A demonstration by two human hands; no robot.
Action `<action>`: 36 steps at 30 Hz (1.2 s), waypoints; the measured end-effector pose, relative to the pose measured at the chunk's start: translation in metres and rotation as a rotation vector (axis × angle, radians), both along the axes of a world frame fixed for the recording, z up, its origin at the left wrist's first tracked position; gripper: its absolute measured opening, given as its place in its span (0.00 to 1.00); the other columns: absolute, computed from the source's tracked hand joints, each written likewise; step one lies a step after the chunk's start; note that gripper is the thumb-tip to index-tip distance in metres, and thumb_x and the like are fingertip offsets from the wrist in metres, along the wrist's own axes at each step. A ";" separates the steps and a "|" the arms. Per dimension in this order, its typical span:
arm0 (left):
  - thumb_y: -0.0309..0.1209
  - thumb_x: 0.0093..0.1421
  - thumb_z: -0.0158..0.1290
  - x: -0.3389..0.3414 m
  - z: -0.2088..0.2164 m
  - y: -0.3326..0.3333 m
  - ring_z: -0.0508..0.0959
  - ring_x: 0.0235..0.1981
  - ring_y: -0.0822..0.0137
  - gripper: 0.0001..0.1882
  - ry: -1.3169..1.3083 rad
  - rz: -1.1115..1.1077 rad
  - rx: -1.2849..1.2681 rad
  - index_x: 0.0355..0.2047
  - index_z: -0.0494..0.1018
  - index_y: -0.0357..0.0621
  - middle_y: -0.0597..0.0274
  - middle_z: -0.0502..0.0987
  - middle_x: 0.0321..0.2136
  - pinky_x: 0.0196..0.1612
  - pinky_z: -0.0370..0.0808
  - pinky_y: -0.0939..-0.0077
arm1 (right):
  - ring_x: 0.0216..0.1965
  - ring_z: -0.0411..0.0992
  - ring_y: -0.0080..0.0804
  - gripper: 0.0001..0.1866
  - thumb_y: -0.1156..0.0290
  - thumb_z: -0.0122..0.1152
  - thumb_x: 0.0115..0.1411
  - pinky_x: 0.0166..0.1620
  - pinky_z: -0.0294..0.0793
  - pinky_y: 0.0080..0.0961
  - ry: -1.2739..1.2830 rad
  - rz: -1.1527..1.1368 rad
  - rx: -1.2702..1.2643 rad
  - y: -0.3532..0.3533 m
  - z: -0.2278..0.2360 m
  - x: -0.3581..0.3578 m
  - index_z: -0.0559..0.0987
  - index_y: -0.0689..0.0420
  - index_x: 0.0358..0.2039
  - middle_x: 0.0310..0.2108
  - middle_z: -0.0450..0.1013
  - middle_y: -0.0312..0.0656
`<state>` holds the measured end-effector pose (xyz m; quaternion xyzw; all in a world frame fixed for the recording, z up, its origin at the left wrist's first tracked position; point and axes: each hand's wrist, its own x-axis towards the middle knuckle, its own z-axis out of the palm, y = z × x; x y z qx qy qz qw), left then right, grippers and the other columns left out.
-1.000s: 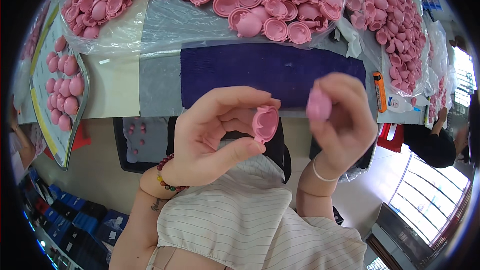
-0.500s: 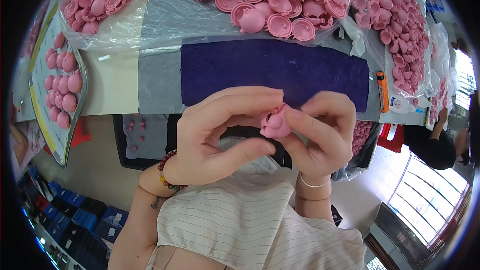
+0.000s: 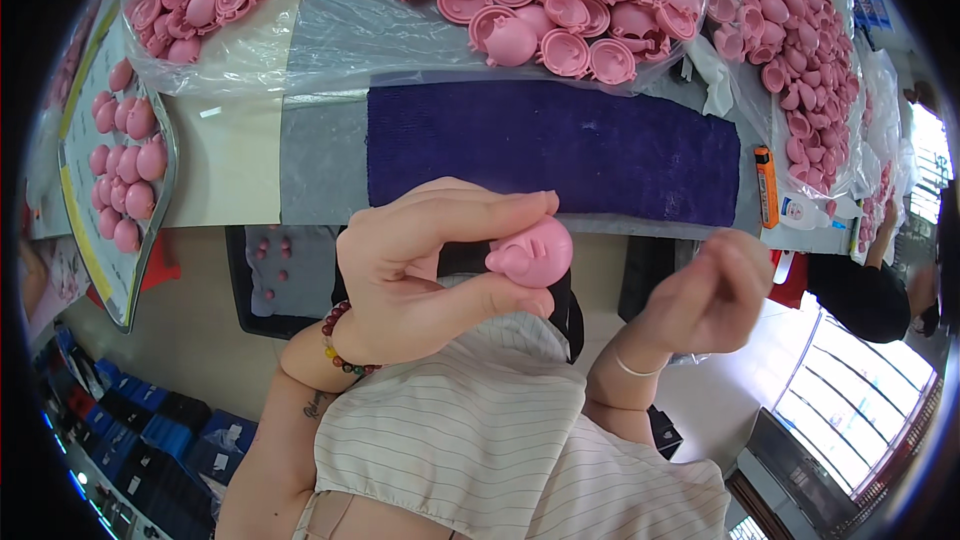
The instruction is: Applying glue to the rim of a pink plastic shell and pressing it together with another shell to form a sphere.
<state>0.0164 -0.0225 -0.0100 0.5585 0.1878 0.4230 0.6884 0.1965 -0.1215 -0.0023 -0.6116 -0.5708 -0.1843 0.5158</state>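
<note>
Pink ball (image 3: 540,252), likely light, stiff, slick, best held by its sides; left hand (image 3: 415,260) pinches it before the desk (image 3: 322,175)'s near edge; right hand (image 3: 710,295) blurred, grip unclear.

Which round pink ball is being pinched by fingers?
The pink ball between the thumb and fingers of the left hand; the pink balls at far left lie on a tray, no hand touching them.

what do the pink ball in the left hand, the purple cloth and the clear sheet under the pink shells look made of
Pink ball: probably moulded plastic, smooth with a soft sheen and raised details.
Purple cloth: apparently woven fabric, matt, with a textured surface; the fibre can't be told.
Clear sheet: likely thin plastic film, glossy, see-through, its wrinkles catching light.
</note>
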 end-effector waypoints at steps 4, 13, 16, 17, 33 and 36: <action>0.19 0.31 0.62 -0.001 -0.002 0.004 0.74 0.29 0.68 0.23 0.028 0.043 0.162 0.33 0.72 0.32 0.53 0.75 0.31 0.32 0.69 0.81 | 0.26 0.64 0.27 0.04 0.80 0.51 0.48 0.29 0.66 0.17 0.149 -0.273 0.189 -0.016 -0.008 0.039 0.69 0.67 0.25 0.24 0.66 0.42; 0.21 0.32 0.62 -0.004 0.000 0.005 0.74 0.24 0.69 0.22 0.018 0.029 0.302 0.32 0.72 0.33 0.55 0.75 0.29 0.27 0.69 0.83 | 0.31 0.66 0.25 0.24 0.68 0.61 0.46 0.31 0.65 0.15 0.107 -0.834 0.048 -0.057 -0.023 0.145 0.64 0.66 0.40 0.33 0.64 0.44; 0.22 0.32 0.62 -0.003 0.001 0.005 0.74 0.24 0.69 0.22 0.015 0.017 0.295 0.32 0.72 0.33 0.57 0.75 0.27 0.27 0.69 0.83 | 0.29 0.66 0.24 0.22 0.66 0.60 0.46 0.31 0.65 0.16 0.095 -0.876 -0.087 -0.050 -0.022 0.142 0.67 0.67 0.38 0.32 0.67 0.44; 0.22 0.33 0.62 -0.003 0.002 0.006 0.74 0.24 0.69 0.22 0.008 0.015 0.296 0.32 0.72 0.33 0.57 0.75 0.26 0.27 0.69 0.83 | 0.29 0.66 0.24 0.22 0.66 0.60 0.46 0.31 0.65 0.16 0.094 -0.878 -0.086 -0.048 -0.020 0.142 0.67 0.67 0.38 0.32 0.67 0.44; 0.41 0.43 0.59 -0.005 -0.007 0.007 0.73 0.34 0.67 0.28 -0.501 -0.496 -0.610 0.38 0.63 0.36 0.52 0.72 0.32 0.38 0.70 0.76 | 0.31 0.71 0.37 0.19 0.66 0.49 0.52 0.37 0.72 0.25 0.539 0.064 0.133 0.015 0.000 0.028 0.67 0.73 0.35 0.28 0.70 0.56; 0.41 0.43 0.58 -0.005 -0.004 0.009 0.74 0.34 0.65 0.29 -0.531 -0.516 -0.620 0.40 0.62 0.34 0.49 0.71 0.32 0.38 0.71 0.75 | 0.30 0.71 0.38 0.19 0.66 0.50 0.50 0.36 0.71 0.24 0.585 0.171 0.118 0.026 -0.007 0.017 0.68 0.72 0.35 0.27 0.70 0.56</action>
